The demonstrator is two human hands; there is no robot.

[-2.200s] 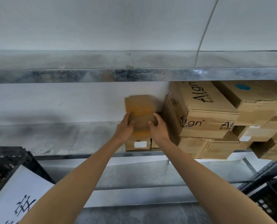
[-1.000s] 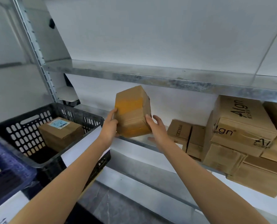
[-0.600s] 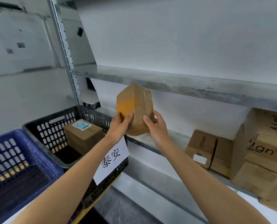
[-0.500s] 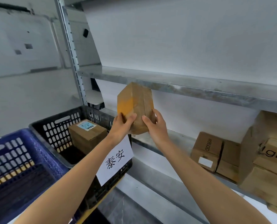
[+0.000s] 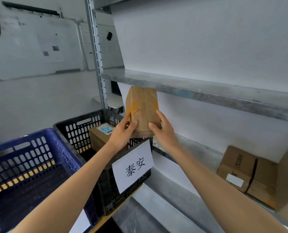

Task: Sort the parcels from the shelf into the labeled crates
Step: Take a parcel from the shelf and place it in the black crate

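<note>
Left hand and right hand grip parcel upright, off the shelf.
Black crate below hands, top open; sign reads 泰安.

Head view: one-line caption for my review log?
Left hand and right hand hold a taped parcel by the black crate, which holds one labelled box.

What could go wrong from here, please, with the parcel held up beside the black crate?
The left hand and right hand grip only the lower end of the upright parcel, so it might tip or slip. No address label shows on its visible faces, so choosing between the black crate and the blue crate could go wrong. Dropped in, it may hit the box already in the black crate.
</note>
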